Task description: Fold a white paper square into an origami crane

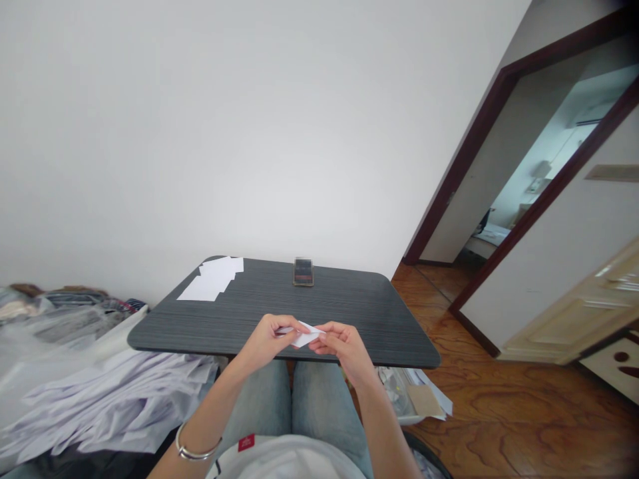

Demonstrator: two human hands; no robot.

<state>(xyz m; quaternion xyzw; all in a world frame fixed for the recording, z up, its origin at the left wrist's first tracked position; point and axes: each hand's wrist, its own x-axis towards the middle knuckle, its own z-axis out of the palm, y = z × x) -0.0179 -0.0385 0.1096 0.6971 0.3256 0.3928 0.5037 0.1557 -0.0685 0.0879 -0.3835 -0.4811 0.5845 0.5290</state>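
A small folded piece of white paper (305,334) is held between both hands just above the near edge of the dark grey table (349,313). My left hand (269,339) pinches its left end with closed fingers. My right hand (342,346) pinches its right end, fingers curled. A silver bangle (192,451) sits on my left wrist.
Several white paper sheets (212,279) lie spread at the table's far left corner. A phone (303,272) lies at the far middle. White cloth is piled at the left (100,399). Papers lie on the wooden floor (424,399) at the right, with an open doorway (524,199) beyond.
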